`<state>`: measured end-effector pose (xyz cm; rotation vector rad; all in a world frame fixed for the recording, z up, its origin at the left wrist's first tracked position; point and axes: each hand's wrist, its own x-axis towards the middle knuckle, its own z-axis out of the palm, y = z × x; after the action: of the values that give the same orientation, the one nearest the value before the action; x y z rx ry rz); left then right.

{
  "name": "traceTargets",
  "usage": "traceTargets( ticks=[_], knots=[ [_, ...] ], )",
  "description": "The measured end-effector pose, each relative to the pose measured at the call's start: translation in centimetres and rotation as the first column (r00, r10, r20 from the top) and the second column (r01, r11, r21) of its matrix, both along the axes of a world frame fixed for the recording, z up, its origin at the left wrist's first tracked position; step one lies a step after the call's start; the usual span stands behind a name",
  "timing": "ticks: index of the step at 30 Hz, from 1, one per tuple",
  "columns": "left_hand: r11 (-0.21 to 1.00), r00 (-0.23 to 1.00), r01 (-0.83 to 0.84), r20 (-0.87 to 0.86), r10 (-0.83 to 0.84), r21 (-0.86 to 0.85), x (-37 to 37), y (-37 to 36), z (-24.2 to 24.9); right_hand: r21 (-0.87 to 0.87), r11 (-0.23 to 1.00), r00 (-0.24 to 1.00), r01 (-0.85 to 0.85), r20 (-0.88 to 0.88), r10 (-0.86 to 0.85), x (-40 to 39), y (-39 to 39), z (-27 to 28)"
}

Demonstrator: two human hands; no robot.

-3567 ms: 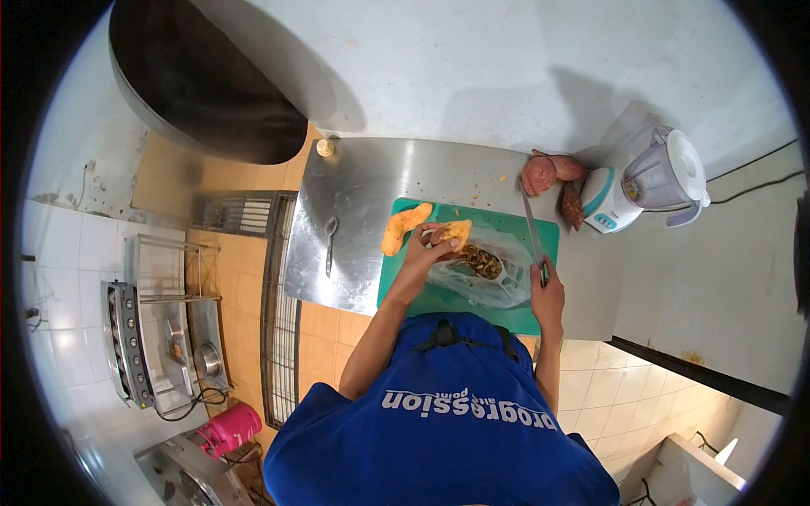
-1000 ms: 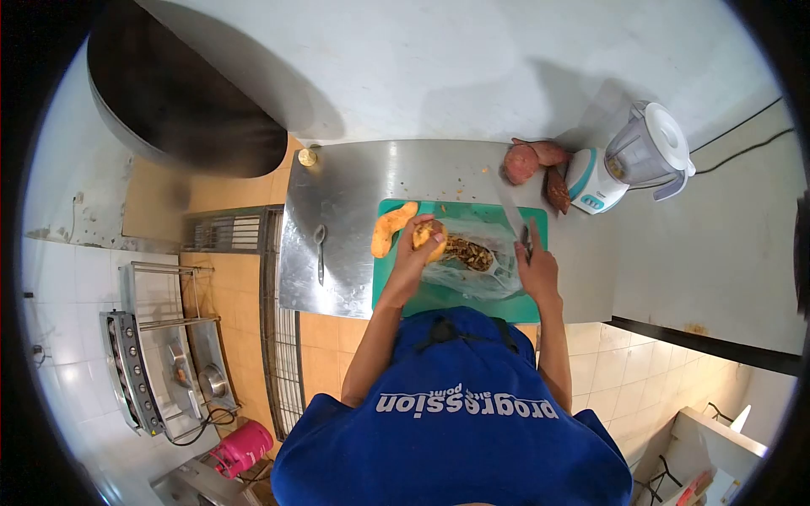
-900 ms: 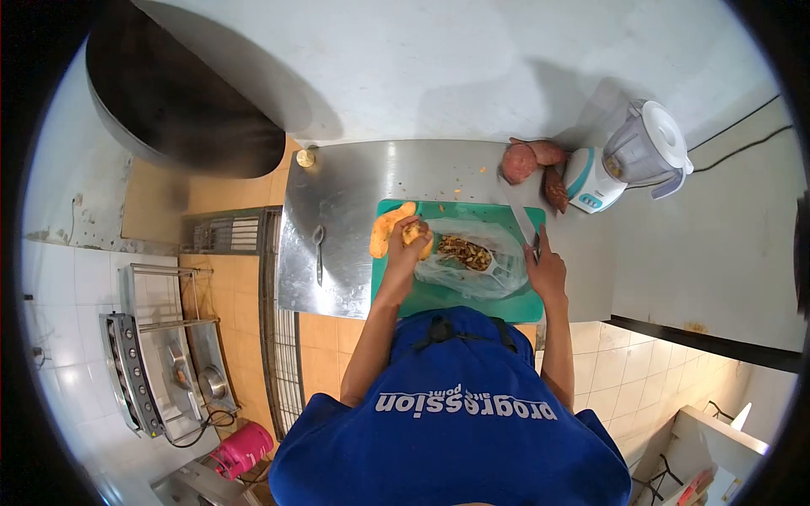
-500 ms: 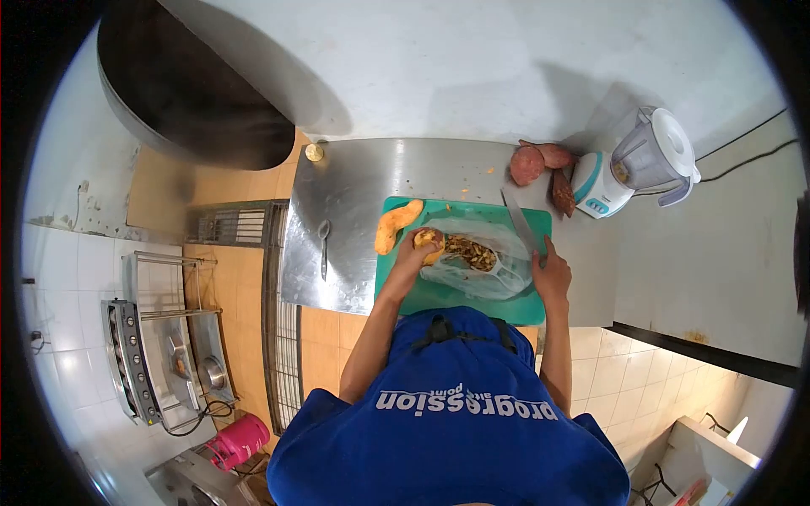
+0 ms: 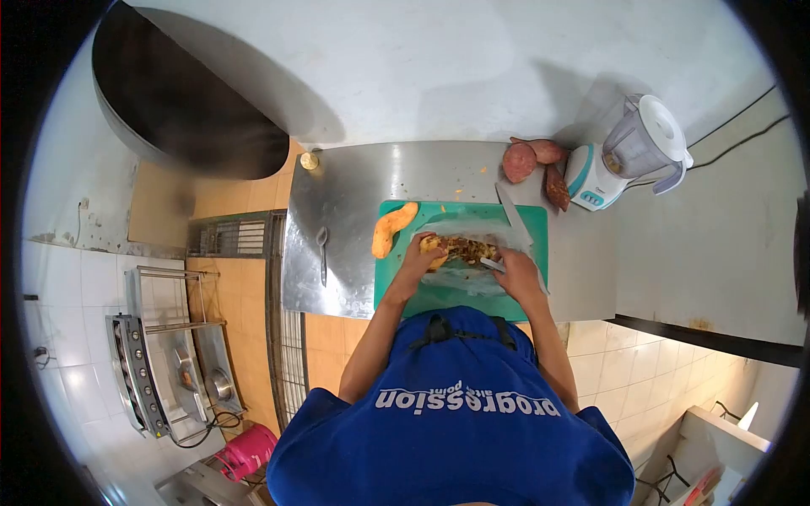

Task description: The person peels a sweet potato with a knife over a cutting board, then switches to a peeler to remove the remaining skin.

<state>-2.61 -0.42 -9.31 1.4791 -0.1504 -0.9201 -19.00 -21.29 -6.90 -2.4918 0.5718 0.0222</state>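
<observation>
The left hand [image 5: 413, 268] grips the cut sweet potato [image 5: 434, 255] at the left end of the plastic bag [image 5: 472, 282] of peelings [image 5: 462, 250], inboard of the cutting board's [image 5: 392, 278] left edge. Expect a light, firm, slightly slippery piece; hold it by the sides. The right hand's [image 5: 521, 278] fingers close on a white tool [image 5: 492, 265], possibly a peeler. The knife [image 5: 512, 212], held there earlier, now crosses the board's far edge near the right corner.

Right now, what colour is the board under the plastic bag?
The cutting board is green, seen best in the head view.
</observation>
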Motion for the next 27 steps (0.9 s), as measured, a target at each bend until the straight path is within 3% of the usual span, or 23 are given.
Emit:
traceTargets(
  ticks=[5, 7, 8, 10, 11, 13, 14, 16, 20, 22, 26, 27],
  knots=[
    [0.999, 1.0, -0.028, -0.003, 0.028, -0.026, 0.0, 0.3, -0.6, 0.053, 0.998, 0.997, 0.024, 0.074, -0.028, -0.5, -0.9, 3.0],
    [0.999, 0.999, -0.038, -0.019, 0.037, -0.013, 0.1, 0.3, -0.9, 0.08, 0.986, 0.952, 0.143, 0.262, -0.16, -0.3, -0.3, 4.0],
    [0.999, 0.999, -0.039, -0.019, 0.039, -0.016, 0.2, 0.3, -1.1, 0.077, 0.987, 0.952, 0.142, 0.262, -0.158, -0.2, 0.1, 4.1],
    [0.999, 0.999, -0.034, 0.006, 0.034, 0.005, 0.3, 0.2, -1.5, 0.229, 0.958, 0.886, 0.173, 0.389, -0.253, -0.2, 0.9, 4.2],
    [0.999, 0.999, -0.034, 0.006, 0.034, 0.004, 0.3, 0.2, -1.7, 0.229, 0.958, 0.886, 0.172, 0.389, -0.252, -0.3, 0.8, 3.6],
    [0.996, 0.999, -0.039, -0.037, 0.036, -0.081, 0.2, 0.3, -0.9, -0.08, 0.996, 0.997, 0.04, -0.064, -0.045, -0.8, 0.8, 2.1],
    [0.996, 0.999, -0.037, -0.036, 0.034, -0.079, 0.1, 0.3, -0.5, -0.078, 0.996, 0.997, 0.042, -0.063, -0.047, -1.2, 0.9, 1.3],
    [0.997, 0.992, -0.04, -0.123, 0.032, -0.065, -0.1, 0.4, 2.0, 0.071, 0.974, 0.969, 0.214, 0.11, -0.221, -0.9, 1.5, 0.9],
    [0.997, 0.988, -0.029, -0.151, 0.017, -0.075, -0.2, 0.6, 1.5, -0.054, 0.997, 0.998, 0.051, -0.025, -0.053, -1.5, 1.1, 2.2],
    [0.999, 0.999, -0.032, -0.042, 0.032, -0.003, 0.3, 0.4, -0.1, -0.044, 0.995, 0.981, 0.094, 0.176, -0.085, -1.0, 1.3, 3.8],
    [0.997, 0.993, -0.047, -0.115, 0.041, -0.054, 0.0, 0.4, 1.2, 0.03, 0.994, 0.96, 0.107, 0.257, -0.111, -1.2, 1.3, 5.3],
    [0.998, 0.991, -0.056, -0.123, 0.054, -0.015, 0.2, 0.3, 1.4, -0.079, 0.987, 0.965, 0.143, 0.234, -0.121, -1.4, 1.2, 3.1]
  ],
)
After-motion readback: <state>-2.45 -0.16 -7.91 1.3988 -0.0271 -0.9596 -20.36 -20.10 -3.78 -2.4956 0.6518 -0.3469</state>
